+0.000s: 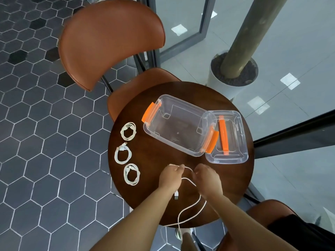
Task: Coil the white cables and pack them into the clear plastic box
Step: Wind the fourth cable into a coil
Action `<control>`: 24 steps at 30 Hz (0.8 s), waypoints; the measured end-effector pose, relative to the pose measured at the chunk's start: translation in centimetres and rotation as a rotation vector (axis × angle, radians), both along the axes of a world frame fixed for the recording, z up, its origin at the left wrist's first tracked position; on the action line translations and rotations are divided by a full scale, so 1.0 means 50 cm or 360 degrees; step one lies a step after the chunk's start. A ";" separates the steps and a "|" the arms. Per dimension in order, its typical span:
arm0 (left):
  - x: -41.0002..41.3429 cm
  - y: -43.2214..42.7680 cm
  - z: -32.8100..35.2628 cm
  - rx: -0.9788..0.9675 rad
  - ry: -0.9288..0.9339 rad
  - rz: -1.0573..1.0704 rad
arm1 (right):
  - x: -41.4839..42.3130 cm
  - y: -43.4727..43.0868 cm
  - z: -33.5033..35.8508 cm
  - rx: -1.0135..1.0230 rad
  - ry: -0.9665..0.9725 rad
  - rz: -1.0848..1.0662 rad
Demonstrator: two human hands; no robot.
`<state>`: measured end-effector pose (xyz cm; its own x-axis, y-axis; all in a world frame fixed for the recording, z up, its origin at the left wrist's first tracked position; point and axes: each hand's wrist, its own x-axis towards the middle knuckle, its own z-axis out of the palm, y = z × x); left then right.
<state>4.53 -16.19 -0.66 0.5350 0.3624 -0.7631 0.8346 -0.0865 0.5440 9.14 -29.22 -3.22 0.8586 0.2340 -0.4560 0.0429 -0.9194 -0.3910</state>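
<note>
Left hand (170, 176): fingers curled round one end of the loose white cable (186, 178), on the near side of the clear plastic box (178, 124). Right hand (206, 180): just beside the left, pinching the same cable a little further along, with a short span between the two. The rest of the cable hangs slack toward the person, crosses itself once at the table edge and drops over it. USB plug (176, 195) lies on the wood by the left wrist.

Step in hand (judgement): first turn of a fourth coil. To do it well:
- Hold the left hand as a fixed anchor and feed with the right.
- Match the turn size to the finished coils.
- Let the cable roll in the fingers so no twist builds up.
- Draw up the overhang and clear the crossing before winding it in.

Three coiled cables (122, 154): in a row left of the box, each apart from the next, none packed yet. The box is open with nothing inside and has orange latches (149, 113) at both short ends. Lid (233, 153) lies flat against the box's right end, orange handle (223, 134) showing.

Surface: round dark wooden table (154, 160), which looks smooth, so coils may spring open. Room: brown chair (110, 38) beyond the box, dark hexagon-tiled floor (36, 124) to its left. White planter (213, 78) with a trunk and glass panels stand beyond its right end.
</note>
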 end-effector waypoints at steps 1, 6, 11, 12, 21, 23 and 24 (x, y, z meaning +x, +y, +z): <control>0.000 -0.001 0.008 -0.0068 0.0002 0.0164 | -0.011 -0.001 0.009 0.0089 -0.0028 0.0029; -0.016 0.014 0.069 -0.0505 -0.0110 0.0738 | -0.057 0.005 0.090 0.0532 -0.0148 0.0073; -0.059 0.053 0.167 -0.1132 -0.0363 0.1209 | -0.090 0.029 0.180 0.0798 -0.0214 0.0284; -0.068 0.063 0.192 -0.1203 -0.0424 0.1269 | -0.093 0.034 0.206 0.0810 -0.0268 0.0340; -0.099 0.153 0.434 -0.1503 -0.1123 0.1401 | -0.062 0.084 0.432 0.1203 0.0391 0.0604; -0.098 0.171 0.487 -0.1497 -0.1252 0.1388 | -0.052 0.088 0.462 0.1287 0.0419 0.0589; -0.097 0.178 0.507 -0.1484 -0.1292 0.1374 | -0.047 0.088 0.471 0.1283 0.0433 0.0583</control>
<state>-0.34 -7.28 24.70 0.7946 0.3433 -0.5008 -0.0986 0.8868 0.4515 6.79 -24.83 20.32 0.5556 0.8039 -0.2122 0.0900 -0.3119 -0.9458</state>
